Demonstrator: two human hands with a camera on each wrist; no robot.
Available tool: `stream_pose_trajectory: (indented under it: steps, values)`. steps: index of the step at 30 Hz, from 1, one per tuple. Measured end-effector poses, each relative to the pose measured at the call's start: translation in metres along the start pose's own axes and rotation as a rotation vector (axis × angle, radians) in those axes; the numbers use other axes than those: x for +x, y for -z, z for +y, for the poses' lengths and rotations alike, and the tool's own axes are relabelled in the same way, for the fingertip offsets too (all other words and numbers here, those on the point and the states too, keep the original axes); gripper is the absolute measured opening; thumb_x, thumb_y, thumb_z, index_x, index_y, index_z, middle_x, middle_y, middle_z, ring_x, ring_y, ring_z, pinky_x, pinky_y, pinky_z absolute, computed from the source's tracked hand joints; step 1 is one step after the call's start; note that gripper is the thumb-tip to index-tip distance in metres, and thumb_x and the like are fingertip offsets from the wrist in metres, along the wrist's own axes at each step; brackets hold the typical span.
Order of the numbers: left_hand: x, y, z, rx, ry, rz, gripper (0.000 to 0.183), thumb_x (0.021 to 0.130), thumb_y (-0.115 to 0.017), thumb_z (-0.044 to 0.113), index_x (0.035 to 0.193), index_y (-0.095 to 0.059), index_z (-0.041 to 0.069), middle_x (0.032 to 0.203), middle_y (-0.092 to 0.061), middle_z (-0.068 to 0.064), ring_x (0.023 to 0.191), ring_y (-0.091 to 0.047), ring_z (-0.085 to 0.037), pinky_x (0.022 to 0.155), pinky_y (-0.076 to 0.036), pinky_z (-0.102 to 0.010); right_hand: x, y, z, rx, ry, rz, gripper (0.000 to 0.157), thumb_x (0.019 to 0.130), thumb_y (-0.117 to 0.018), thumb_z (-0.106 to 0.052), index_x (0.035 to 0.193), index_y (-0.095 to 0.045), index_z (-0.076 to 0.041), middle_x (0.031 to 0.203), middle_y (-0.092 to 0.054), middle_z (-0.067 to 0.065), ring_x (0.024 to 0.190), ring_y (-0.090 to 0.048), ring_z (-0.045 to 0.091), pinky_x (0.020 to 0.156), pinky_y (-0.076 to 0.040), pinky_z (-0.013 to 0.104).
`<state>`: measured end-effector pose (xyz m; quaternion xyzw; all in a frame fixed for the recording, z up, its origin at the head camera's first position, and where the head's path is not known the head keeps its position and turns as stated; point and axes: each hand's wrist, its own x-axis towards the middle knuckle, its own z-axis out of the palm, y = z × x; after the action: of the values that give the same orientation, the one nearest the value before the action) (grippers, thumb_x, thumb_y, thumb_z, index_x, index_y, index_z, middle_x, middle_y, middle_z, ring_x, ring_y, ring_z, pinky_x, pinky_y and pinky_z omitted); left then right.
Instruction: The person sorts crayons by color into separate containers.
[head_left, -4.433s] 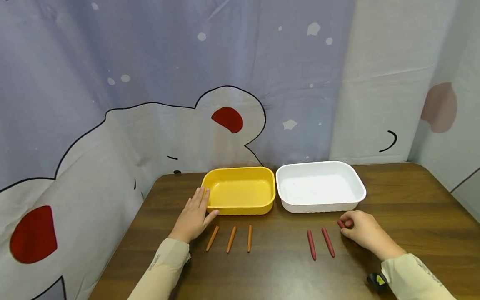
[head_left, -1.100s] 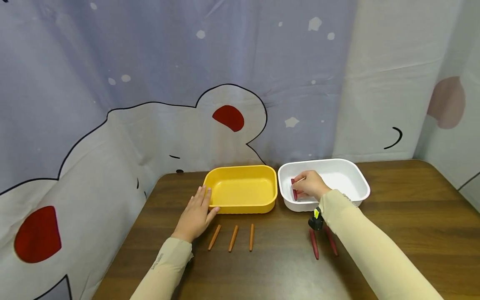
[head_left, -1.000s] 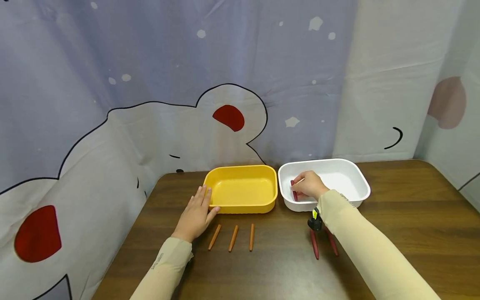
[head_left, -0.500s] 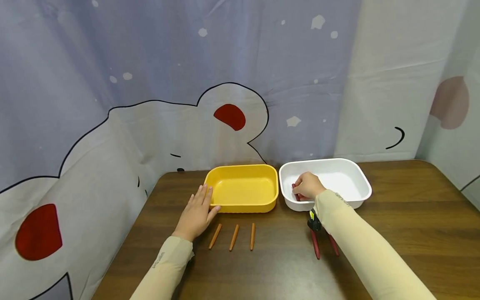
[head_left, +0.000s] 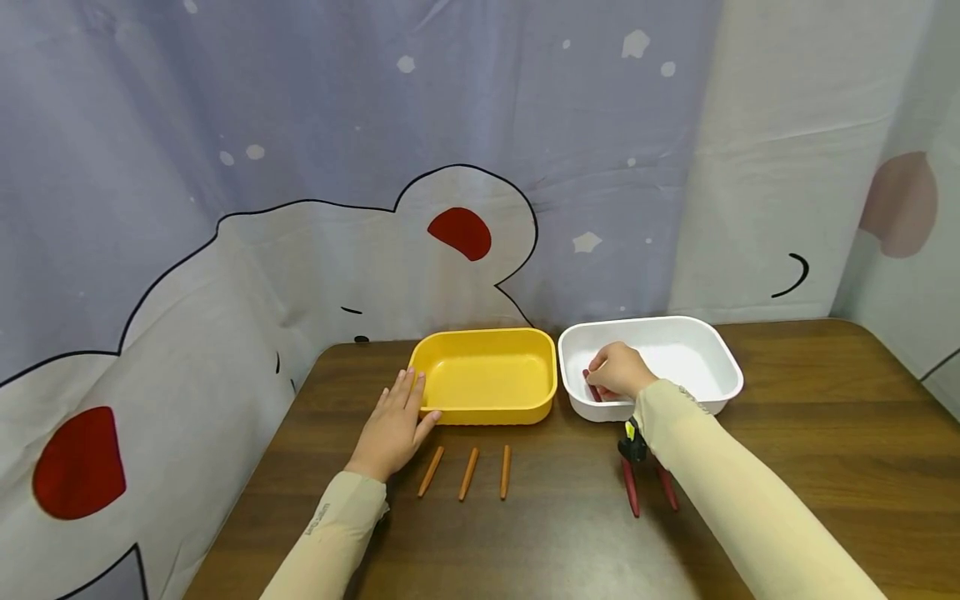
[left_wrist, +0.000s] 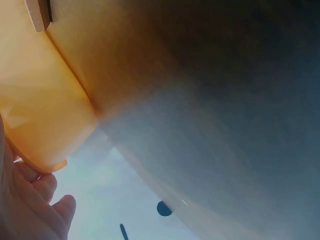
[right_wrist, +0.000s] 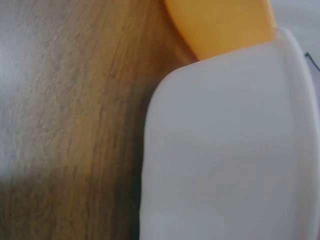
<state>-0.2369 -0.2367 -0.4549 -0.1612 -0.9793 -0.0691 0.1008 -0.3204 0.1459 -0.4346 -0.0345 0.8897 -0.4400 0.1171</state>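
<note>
In the head view my right hand [head_left: 621,371] reaches into the left end of the white tray [head_left: 693,371]. Its fingertips pinch a dark red crayon [head_left: 596,394], held low near the tray's floor. Two more red crayons [head_left: 631,490] lie on the table below that forearm, partly covered by the sleeve and wrist camera. My left hand [head_left: 388,429] rests with straight fingers against the left end of the yellow tray [head_left: 495,417]. Fingers [left_wrist: 45,187] touch the tray's rim in the left wrist view. The right wrist view shows the white tray's outer wall [right_wrist: 225,150]; the hand is out of sight there.
Three orange crayons [head_left: 468,475] lie in a row in front of the yellow tray. Both trays stand side by side near the back edge of the brown wooden table [head_left: 525,542]. A patterned curtain [head_left: 337,125] hangs right behind it.
My right hand has carried a red crayon from the table's right side into the white tray, lowered it, and lifted very slightly since. The left hand stays on the yellow tray.
</note>
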Motion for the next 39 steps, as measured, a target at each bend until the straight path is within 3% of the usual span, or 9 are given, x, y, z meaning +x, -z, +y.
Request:
stream_pose_trajectory:
  steps: [8, 11, 24, 30, 39]
  values:
    - [0.0, -0.001, 0.0, -0.006, 0.002, 0.004, 0.073, 0.106, -0.049, 0.044, 0.158, -0.027, -0.003, 0.164, -0.024, -0.023, 0.153, -0.02, -0.037, 0.12, -0.023, -0.057, -0.016, 0.011, -0.005, 0.057, 0.111, 0.024, 0.022, 0.089, -0.066, -0.003, 0.106, -0.067, 0.012, 0.08, -0.068, 0.016, 0.063, -0.062, 0.014, 0.06, -0.06, 0.029]
    - [0.0, -0.001, 0.0, -0.006, 0.004, 0.001, 0.073, 0.107, -0.049, 0.044, 0.158, -0.027, -0.003, 0.164, -0.024, -0.023, 0.153, -0.02, -0.036, 0.12, -0.023, -0.057, -0.026, 0.016, -0.008, 0.033, 0.181, 0.044, 0.023, 0.091, -0.066, -0.005, 0.107, -0.067, 0.011, 0.086, -0.069, 0.017, 0.066, -0.065, 0.016, 0.061, -0.059, 0.029]
    - [0.0, -0.001, -0.002, -0.011, 0.014, -0.017, 0.073, 0.107, -0.047, 0.046, 0.159, -0.026, 0.0, 0.165, -0.023, -0.02, 0.154, -0.017, -0.033, 0.121, -0.022, -0.057, -0.087, 0.022, -0.006, -0.111, 0.43, 0.266, 0.014, 0.088, -0.069, -0.004, 0.101, -0.073, 0.001, 0.082, -0.071, 0.003, 0.071, -0.065, 0.014, 0.061, -0.051, 0.025]
    - [-0.001, -0.001, -0.002, -0.011, 0.013, -0.002, 0.073, 0.107, -0.048, 0.046, 0.159, -0.026, 0.0, 0.165, -0.025, -0.02, 0.154, -0.019, -0.034, 0.121, -0.021, -0.057, -0.11, 0.019, 0.004, -0.111, 0.437, 0.293, 0.012, 0.088, -0.071, -0.003, 0.1, -0.074, -0.004, 0.084, -0.072, 0.0, 0.072, -0.065, 0.012, 0.064, -0.052, 0.024]
    - [-0.002, 0.0, 0.001, -0.024, 0.001, 0.025, 0.072, 0.107, -0.048, 0.045, 0.158, -0.029, -0.001, 0.163, -0.028, -0.021, 0.153, -0.022, -0.036, 0.121, -0.02, -0.057, -0.132, 0.011, 0.023, -0.097, 0.443, 0.281, 0.012, 0.086, -0.075, 0.001, 0.098, -0.073, 0.001, 0.081, -0.072, 0.0, 0.069, -0.064, 0.006, 0.06, -0.054, 0.023]
